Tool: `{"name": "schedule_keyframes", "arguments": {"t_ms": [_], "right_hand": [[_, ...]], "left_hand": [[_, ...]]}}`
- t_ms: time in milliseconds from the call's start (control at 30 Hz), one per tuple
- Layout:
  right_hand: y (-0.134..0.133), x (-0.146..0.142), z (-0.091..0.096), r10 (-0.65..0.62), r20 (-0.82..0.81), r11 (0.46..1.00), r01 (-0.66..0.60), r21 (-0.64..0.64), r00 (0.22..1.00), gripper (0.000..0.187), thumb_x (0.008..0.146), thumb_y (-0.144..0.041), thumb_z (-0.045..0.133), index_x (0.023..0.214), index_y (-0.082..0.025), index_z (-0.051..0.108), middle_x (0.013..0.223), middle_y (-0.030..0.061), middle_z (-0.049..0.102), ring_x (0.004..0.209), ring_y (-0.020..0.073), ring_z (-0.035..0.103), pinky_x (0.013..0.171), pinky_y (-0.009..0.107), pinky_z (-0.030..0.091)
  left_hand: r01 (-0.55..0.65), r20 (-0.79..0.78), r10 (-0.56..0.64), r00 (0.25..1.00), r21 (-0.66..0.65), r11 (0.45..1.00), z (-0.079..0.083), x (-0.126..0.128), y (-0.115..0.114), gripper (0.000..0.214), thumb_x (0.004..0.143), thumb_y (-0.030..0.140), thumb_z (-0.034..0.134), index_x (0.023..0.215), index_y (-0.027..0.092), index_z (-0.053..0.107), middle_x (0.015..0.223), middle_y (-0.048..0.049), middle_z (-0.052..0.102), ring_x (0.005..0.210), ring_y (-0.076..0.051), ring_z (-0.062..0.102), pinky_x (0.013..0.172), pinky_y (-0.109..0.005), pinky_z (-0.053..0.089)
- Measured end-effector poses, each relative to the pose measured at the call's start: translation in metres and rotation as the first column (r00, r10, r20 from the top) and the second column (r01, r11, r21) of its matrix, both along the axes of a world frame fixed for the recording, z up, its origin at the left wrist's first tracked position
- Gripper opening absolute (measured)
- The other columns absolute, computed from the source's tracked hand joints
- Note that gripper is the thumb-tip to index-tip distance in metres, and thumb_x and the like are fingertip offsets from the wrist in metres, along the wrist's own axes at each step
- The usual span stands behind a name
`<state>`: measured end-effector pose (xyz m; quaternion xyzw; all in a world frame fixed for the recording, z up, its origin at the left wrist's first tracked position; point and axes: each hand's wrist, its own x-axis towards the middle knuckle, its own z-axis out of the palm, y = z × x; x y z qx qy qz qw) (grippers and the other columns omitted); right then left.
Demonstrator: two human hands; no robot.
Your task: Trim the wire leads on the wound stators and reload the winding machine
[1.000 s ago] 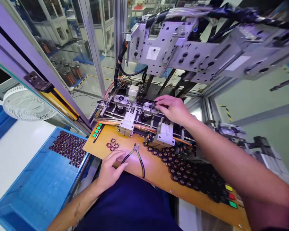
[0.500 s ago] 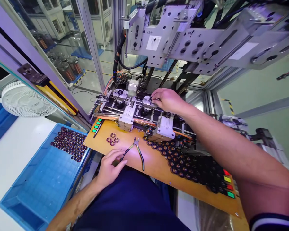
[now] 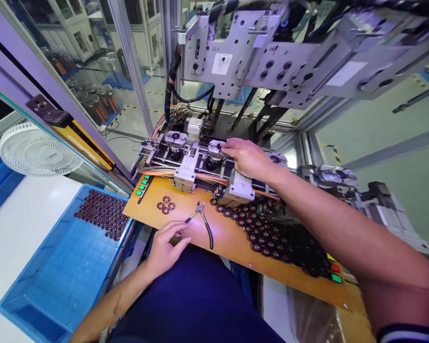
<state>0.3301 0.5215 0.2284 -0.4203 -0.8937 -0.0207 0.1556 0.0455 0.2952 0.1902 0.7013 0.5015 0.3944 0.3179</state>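
Note:
My right hand (image 3: pixel 248 158) reaches to the second round metal fixture (image 3: pixel 214 147) on the machine. Its fingers are pressed together at the fixture's right side, and whatever they hold is hidden. My left hand (image 3: pixel 167 247) is at the front edge of the yellow-orange board (image 3: pixel 232 247), thumb and forefinger apart. Its fingertips lie by the end of one handle of the diagonal cutters (image 3: pixel 208 228), which rest spread on the board. Left of the cutters is a small group of ring-shaped wound parts (image 3: pixel 166 205). Another round fixture (image 3: pixel 176 138) stands further left.
Many dark ring parts (image 3: pixel 271 240) cover the board's right side. A blue tray (image 3: pixel 64 267) with a heap of rings (image 3: pixel 102 212) stands at left, near a white fan (image 3: pixel 39 150). Metal machine plates (image 3: pixel 236 62) hang overhead. Green buttons (image 3: pixel 143 186) line the board's left end.
My right hand stays at the second fixture, its back turned slightly lower and flatter. My left hand has hardly moved beside the cutters. The whole view has shifted a little.

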Motion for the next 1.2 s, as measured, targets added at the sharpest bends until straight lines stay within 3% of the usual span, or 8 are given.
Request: {"name": "schedule_keyframes", "arguments": {"t_ms": [133,267,500,667,800,900,1033,1200], "right_hand": [[-0.045,0.006,0.017,-0.065,-0.119,0.994,0.075,0.085,0.991,0.042,0.087,-0.005,0.047,0.124,-0.009,0.066,0.128,0.0163,0.066,0.122,0.0328,0.059,0.102,0.051,0.051],[-0.150,0.026,0.012,-0.107,-0.361,0.967,0.182,0.180,0.926,0.035,0.092,-0.013,0.058,0.127,-0.017,0.062,0.118,0.0132,0.069,0.112,0.0285,0.063,0.099,0.049,0.053],[-0.278,0.048,-0.096,-0.431,-0.322,0.901,0.422,-0.102,0.843,0.011,0.092,-0.021,0.062,0.098,-0.016,0.070,0.123,0.0192,0.064,0.116,0.0341,0.060,0.096,0.057,0.055],[-0.285,0.037,-0.119,-0.510,-0.362,0.859,0.481,-0.173,0.780,0.014,0.092,-0.014,0.058,0.094,-0.018,0.071,0.132,0.0173,0.061,0.128,0.0384,0.053,0.098,0.062,0.050],[-0.283,0.005,-0.086,-0.482,-0.513,0.873,0.442,-0.207,0.711,0.012,0.094,-0.017,0.059,0.095,-0.019,0.071,0.130,0.0154,0.062,0.120,0.0309,0.059,0.095,0.052,0.055],[-0.277,-0.025,-0.051,-0.424,-0.741,0.905,0.283,-0.318,0.521,0.012,0.092,-0.017,0.065,0.099,-0.024,0.072,0.132,0.0108,0.060,0.111,0.0232,0.064,0.090,0.041,0.058],[-0.259,-0.047,-0.026,-0.399,-0.867,0.908,-0.004,-0.420,0.299,0.018,0.091,-0.014,0.066,0.100,-0.028,0.072,0.132,0.0053,0.062,0.119,0.0211,0.062,0.101,0.039,0.052],[-0.247,-0.056,-0.028,-0.454,-0.860,0.826,-0.251,-0.504,0.231,0.015,0.094,-0.019,0.062,0.100,-0.028,0.073,0.130,0.0048,0.063,0.125,0.0209,0.059,0.108,0.040,0.048]], "left_hand": [[0.070,-0.007,-0.070,0.998,-0.007,0.998,0.001,0.005,0.002,0.023,0.083,0.022,0.073,0.106,0.019,0.072,0.101,-0.0094,0.076,0.079,-0.017,0.071,0.070,-0.030,0.061],[0.098,0.006,-0.098,0.995,-0.046,0.994,-0.003,0.006,0.004,0.024,0.084,0.022,0.073,0.107,0.019,0.072,0.102,-0.0093,0.075,0.077,-0.016,0.070,0.071,-0.031,0.060],[0.220,0.051,-0.215,0.975,-0.151,0.964,-0.007,0.025,0.012,0.024,0.085,0.023,0.072,0.108,0.017,0.070,0.101,-0.0087,0.074,0.078,-0.015,0.070,0.075,-0.030,0.059],[0.326,0.088,-0.314,0.945,-0.215,0.921,-0.004,0.044,0.020,0.020,0.085,0.024,0.071,0.104,0.017,0.071,0.096,-0.0087,0.074,0.077,-0.015,0.069,0.073,-0.029,0.059],[0.435,0.171,-0.401,0.900,-0.285,0.854,0.003,0.060,0.026,0.029,0.088,0.028,0.069,0.113,0.014,0.070,0.096,-0.0110,0.076,0.078,-0.016,0.071,0.073,-0.029,0.059],[0.520,0.264,-0.453,0.851,-0.304,0.798,0.012,0.068,0.027,0.036,0.090,0.033,0.067,0.120,0.013,0.068,0.092,-0.0102,0.077,0.077,-0.016,0.073,0.070,-0.027,0.060],[0.474,0.293,-0.400,0.869,-0.253,0.844,0.023,0.065,0.026,0.036,0.090,0.034,0.066,0.118,0.011,0.069,0.085,-0.0086,0.076,0.068,-0.014,0.069,0.064,-0.025,0.058],[0.356,0.244,-0.318,0.916,-0.129,0.925,0.027,0.054,0.027,0.030,0.083,0.025,0.074,0.112,0.015,0.073,0.088,-0.0072,0.074,0.073,-0.014,0.065,0.077,-0.030,0.057]]}}
